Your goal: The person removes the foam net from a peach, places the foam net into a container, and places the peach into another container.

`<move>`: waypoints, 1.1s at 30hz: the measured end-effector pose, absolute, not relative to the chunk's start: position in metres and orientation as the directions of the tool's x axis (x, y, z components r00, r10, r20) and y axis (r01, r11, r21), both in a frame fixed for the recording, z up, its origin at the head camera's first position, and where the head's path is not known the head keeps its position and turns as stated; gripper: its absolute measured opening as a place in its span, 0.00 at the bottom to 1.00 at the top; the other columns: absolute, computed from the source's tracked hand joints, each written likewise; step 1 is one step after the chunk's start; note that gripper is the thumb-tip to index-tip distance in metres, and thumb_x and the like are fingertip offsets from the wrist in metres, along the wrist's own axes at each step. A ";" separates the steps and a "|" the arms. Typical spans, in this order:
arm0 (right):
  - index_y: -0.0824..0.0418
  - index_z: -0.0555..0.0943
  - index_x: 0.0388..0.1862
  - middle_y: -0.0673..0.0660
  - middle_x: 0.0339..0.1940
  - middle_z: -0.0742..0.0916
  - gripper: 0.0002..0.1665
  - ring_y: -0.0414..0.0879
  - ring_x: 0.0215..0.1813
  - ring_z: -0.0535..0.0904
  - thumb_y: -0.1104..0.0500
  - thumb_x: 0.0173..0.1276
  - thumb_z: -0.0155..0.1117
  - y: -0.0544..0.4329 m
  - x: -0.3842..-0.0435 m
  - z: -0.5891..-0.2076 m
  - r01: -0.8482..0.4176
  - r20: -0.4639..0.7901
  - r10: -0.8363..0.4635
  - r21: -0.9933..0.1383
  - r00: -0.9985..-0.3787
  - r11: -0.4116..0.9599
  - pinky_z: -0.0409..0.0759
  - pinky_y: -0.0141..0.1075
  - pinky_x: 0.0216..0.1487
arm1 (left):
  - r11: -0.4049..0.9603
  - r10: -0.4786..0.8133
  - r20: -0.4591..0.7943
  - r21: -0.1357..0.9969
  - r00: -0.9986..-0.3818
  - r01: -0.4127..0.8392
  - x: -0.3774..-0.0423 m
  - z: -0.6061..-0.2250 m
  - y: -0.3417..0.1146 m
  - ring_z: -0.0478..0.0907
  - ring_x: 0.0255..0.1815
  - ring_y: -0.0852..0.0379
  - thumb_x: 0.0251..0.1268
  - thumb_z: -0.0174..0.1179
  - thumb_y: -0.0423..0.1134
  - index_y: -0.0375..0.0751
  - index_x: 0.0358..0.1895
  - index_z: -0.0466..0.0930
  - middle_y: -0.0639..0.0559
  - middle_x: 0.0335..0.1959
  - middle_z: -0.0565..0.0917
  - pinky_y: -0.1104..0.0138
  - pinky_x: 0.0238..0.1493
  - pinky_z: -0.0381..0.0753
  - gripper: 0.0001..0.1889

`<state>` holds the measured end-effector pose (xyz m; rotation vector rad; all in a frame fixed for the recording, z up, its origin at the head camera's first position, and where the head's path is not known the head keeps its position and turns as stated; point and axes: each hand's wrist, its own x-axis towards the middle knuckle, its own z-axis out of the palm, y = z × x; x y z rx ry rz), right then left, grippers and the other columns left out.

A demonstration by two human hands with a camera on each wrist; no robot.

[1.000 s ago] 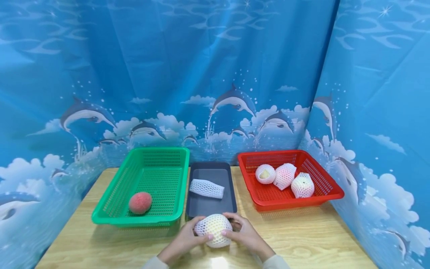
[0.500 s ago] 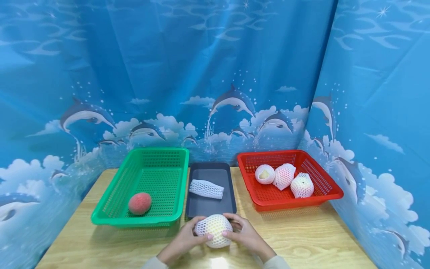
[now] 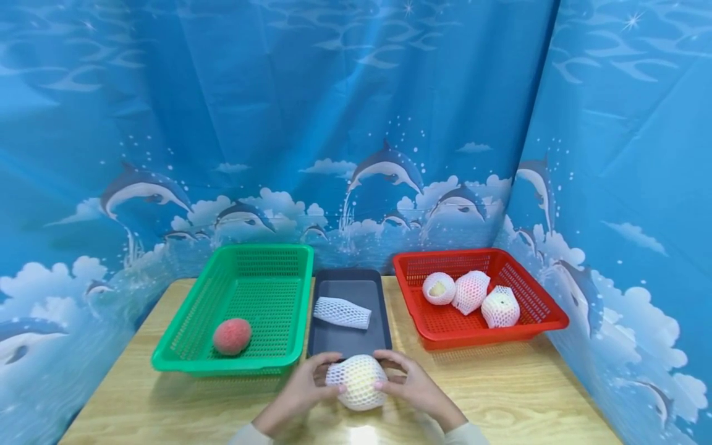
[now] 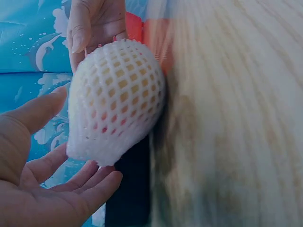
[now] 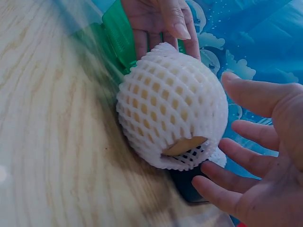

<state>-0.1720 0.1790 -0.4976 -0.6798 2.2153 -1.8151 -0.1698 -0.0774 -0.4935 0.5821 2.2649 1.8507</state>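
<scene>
A round yellowish fruit (image 3: 358, 383) in a white foam net sleeve sits near the table's front, in front of the grey tray. Pink shows through the mesh in the left wrist view, and the right wrist view shows bare yellow skin at the sleeve's open end (image 5: 184, 145). On its left side my left hand (image 3: 305, 388) has its fingers loosely spread, fingertips right at the gathered end of the net. The right hand (image 3: 416, 388) faces it across the fruit, fingers apart and relaxed, near the sleeve's open end. Neither hand grips the fruit.
An empty foam net sleeve (image 3: 342, 313) lies in the grey tray (image 3: 350, 346). To the left, a green basket (image 3: 272, 296) holds a pink peach (image 3: 232, 337). At right, a red basket (image 3: 484, 337) holds several net-wrapped fruits (image 3: 471, 292). A dolphin-printed curtain (image 3: 345, 123) hangs behind the table.
Both hands have loosened from the wrapped fruit and drawn slightly apart, left hand leftward and right hand rightward. The fruit has shifted a little to the right.
</scene>
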 end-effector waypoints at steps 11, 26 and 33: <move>0.67 0.71 0.64 0.67 0.64 0.74 0.31 0.53 0.66 0.70 0.60 0.64 0.67 0.193 -0.173 -0.475 -0.369 0.241 -0.397 -0.884 -0.886 0.287 0.75 0.47 0.63 | 0.286 0.418 0.199 0.897 -0.886 0.337 -0.175 -0.471 -0.083 0.70 0.62 0.35 0.51 0.72 0.40 0.32 0.61 0.73 0.36 0.60 0.76 0.45 0.62 0.70 0.33; 0.67 0.70 0.64 0.68 0.63 0.75 0.32 0.59 0.65 0.70 0.64 0.62 0.68 0.214 -0.170 -0.457 -0.447 0.361 -0.310 -0.852 -0.879 0.274 0.79 0.42 0.59 | 0.282 0.294 0.254 0.898 -0.921 0.338 -0.177 -0.443 -0.113 0.62 0.70 0.42 0.50 0.73 0.41 0.46 0.65 0.72 0.43 0.67 0.70 0.53 0.66 0.67 0.35; 0.65 0.70 0.65 0.61 0.64 0.76 0.32 0.53 0.64 0.71 0.62 0.63 0.68 0.223 -0.166 -0.456 -0.420 0.346 -0.268 -0.855 -0.899 0.304 0.78 0.40 0.61 | 0.301 0.229 0.291 0.886 -0.929 0.352 -0.173 -0.441 -0.132 0.63 0.69 0.41 0.51 0.72 0.39 0.42 0.65 0.71 0.41 0.67 0.70 0.52 0.65 0.69 0.35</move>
